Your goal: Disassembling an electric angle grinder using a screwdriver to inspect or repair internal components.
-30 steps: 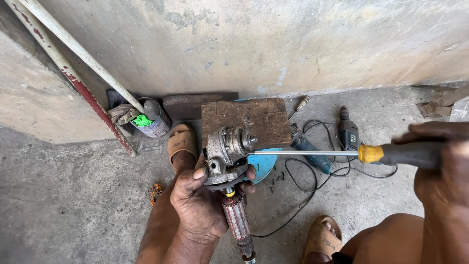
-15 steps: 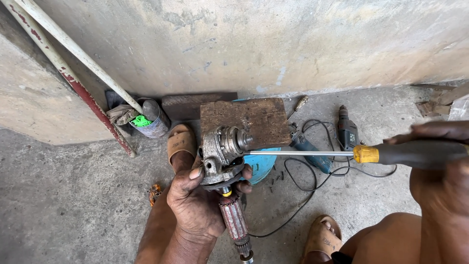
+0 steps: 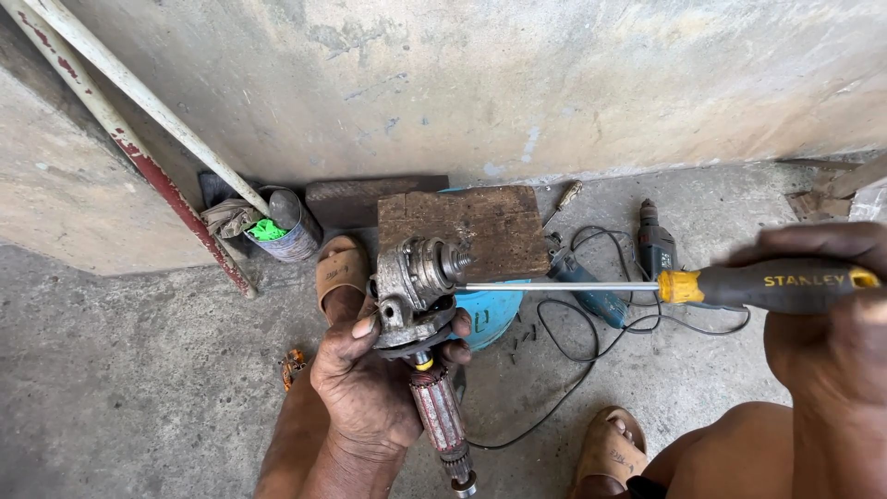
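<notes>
- The wall (image 3: 517, 83) fills the top of the frame, with the concrete floor (image 3: 120, 370) below it; neither has changed.
- A wooden board (image 3: 480, 226) lies at centre, just above the work, and a pale pipe (image 3: 139, 92) leans in the upper left.
- The left hand (image 3: 370, 379), low at centre, is wrapped tight round the gear head (image 3: 416, 286), its armature (image 3: 442, 416) pointing down toward the bottom edge. Over the last second it has slid slightly left in the frame.
- The right hand (image 3: 832, 314), at the right edge, is closed round the black handle of the screwdriver (image 3: 647, 286).
- The shaft lies level, and its tip now meets the gear head just beneath the spindle; a second ago it stood a little further right, so I'd judge the tip has been brought in onto the housing and is only now seating.
- A drill (image 3: 654, 242) and its cable (image 3: 573, 333) lie right of centre; a tin (image 3: 286, 236) stands to the left, and a sandal (image 3: 340, 268) beside it.
</notes>
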